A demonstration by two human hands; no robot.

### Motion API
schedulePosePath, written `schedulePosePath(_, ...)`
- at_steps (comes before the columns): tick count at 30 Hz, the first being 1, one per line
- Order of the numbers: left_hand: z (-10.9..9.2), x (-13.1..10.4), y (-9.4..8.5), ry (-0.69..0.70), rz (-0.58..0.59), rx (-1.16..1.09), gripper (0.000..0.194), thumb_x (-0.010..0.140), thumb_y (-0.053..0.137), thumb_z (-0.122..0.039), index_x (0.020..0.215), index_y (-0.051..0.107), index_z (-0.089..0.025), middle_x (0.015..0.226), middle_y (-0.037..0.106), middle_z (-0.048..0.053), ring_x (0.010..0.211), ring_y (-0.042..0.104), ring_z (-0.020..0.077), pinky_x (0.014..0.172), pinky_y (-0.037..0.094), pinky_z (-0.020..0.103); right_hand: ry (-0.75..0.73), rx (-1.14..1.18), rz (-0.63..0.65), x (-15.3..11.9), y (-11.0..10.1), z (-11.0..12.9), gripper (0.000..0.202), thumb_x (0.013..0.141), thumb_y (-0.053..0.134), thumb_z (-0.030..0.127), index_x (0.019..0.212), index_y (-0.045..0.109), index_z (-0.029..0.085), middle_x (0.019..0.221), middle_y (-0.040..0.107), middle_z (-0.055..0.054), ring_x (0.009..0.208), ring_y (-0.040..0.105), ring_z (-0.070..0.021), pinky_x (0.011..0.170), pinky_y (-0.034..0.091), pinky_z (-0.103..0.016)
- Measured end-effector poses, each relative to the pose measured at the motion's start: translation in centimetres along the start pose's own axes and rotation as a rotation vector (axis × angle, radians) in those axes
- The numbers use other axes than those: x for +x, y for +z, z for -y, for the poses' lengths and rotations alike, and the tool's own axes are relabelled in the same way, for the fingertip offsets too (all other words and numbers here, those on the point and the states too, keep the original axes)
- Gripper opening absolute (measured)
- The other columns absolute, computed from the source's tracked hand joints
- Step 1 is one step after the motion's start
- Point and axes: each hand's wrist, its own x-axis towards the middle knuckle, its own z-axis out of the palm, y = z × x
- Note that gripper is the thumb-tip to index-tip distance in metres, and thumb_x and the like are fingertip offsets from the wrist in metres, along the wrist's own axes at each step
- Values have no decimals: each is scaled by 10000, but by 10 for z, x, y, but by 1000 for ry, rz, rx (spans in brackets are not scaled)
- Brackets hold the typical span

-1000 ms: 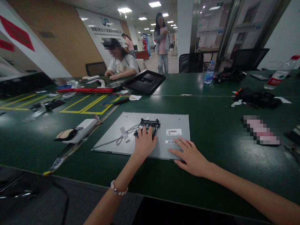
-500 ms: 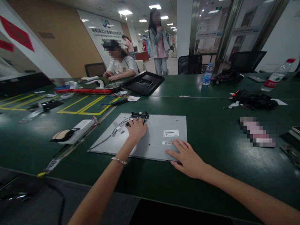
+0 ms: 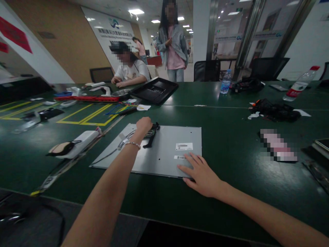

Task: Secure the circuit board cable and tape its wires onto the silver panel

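A flat grey display panel [image 3: 164,164] lies back side up on the green table in front of me. Near its far edge sits a green circuit board with a black bracket [image 3: 149,140], and thin grey cables [image 3: 120,143] run from there across the left side. My left hand [image 3: 144,125] is curled closed at the board's left end; its fingertips are hidden, so what it grips does not show. Flat on the panel's near right corner rests my right hand [image 3: 200,171], fingers spread, beside two white labels [image 3: 184,146].
Beyond the panel lies a black plastic frame [image 3: 154,90]. A white and tan object [image 3: 74,145] is to the left, a phone [image 3: 279,145] to the right. Two bottles [image 3: 225,82] and a black bundle [image 3: 276,110] stand farther off. One person sits opposite; another stands behind.
My left hand has shifted from spread over the board to a closed shape at its left end, uncovering more of the bracket. My right hand stays put. The standing person appears nearer.
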Motion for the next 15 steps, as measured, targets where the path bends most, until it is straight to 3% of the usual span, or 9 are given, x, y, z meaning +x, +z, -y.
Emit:
schedulePosePath(9, 6, 33, 13, -4, -10, 23, 238, 784, 555, -191, 932, 721, -106, 1055, 676, 220, 1004, 636, 336, 830, 485, 381, -8, 7, -17, 3, 1, -4, 499, 961, 360, 486, 1426, 405, 309, 1573, 220, -90, 1443, 125, -319, 1130, 137, -545)
schedulePosePath(15, 13, 53, 20, -27, 30, -48, 375, 786, 572, -438, 972, 720, -148, 1051, 680, 184, 983, 639, 340, 786, 505, 379, -7, 24, 14, 6, -3, -5, 511, 961, 359, 489, 1441, 379, 317, 1580, 202, -90, 1445, 109, -328, 1130, 130, -552)
